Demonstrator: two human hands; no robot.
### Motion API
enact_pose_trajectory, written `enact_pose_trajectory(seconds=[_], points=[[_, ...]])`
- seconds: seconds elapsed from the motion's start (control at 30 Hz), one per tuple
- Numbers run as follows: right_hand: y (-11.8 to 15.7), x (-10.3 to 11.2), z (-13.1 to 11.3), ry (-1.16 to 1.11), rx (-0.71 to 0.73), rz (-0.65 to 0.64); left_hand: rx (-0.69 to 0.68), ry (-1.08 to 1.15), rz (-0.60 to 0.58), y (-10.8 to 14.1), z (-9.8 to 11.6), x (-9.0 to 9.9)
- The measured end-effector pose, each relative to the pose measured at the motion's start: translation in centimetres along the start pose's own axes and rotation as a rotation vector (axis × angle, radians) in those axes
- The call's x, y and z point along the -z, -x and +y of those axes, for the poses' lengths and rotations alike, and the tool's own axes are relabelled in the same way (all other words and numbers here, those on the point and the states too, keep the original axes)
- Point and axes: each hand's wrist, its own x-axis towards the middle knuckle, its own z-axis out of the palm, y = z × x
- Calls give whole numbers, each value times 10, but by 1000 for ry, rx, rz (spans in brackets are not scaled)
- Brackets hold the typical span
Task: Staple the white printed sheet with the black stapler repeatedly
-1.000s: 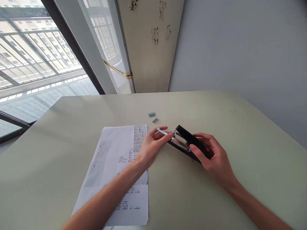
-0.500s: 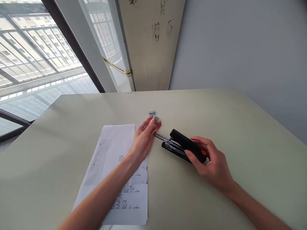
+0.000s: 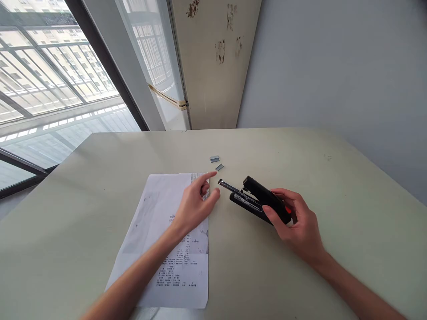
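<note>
A black stapler (image 3: 267, 198) with a red part near its rear is gripped at the back by my right hand (image 3: 297, 222). Its metal staple tray (image 3: 230, 186) sticks out in front, toward my left hand. My left hand (image 3: 197, 200) is empty, index finger stretched forward and thumb apart, above the right edge of a printed sheet of paper (image 3: 140, 235). Just beyond the index fingertip lies a small strip of staples (image 3: 219, 167). Behind it rests another staple strip (image 3: 214, 158). My left forearm covers part of the paper.
The pale table (image 3: 273, 275) reaches back to a stained panel (image 3: 216, 89) and a grey wall (image 3: 327, 66). A window with railings outside (image 3: 56, 66) stands at the left, beside a glass door with a gold handle (image 3: 168, 97).
My left hand has drawn back slightly, leaving a staple strip on the table. Its index finger now points out. My right hand still holds the stapler.
</note>
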Motion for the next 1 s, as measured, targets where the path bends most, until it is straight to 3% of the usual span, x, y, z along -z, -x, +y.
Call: enact_pose_trajectory(seconds=[0.07,0.2,0.3,0.4,0.7,0.83,1.0], points=[[1,-1,1,10,4,1,-73,-89,-22,11,-4,-2],[3,-4,0,45,37,-34,-152,-18,-97,22,-12,-13],[4,-6,-2,63,66,-76,-179,-7,-197,26,-17,-21],[4,-7,-1,76,57,-78,-178,-57,-205,28,-20,-23],[2,-4,0,132,-22,-23,25,116,-267,27,-11,-12],[-6,-5,-1,108,-58,18,47,181,-293,30,-7,-10],[-46,-32,-24,31,95,-10,59,343,-301,27,-2,15]])
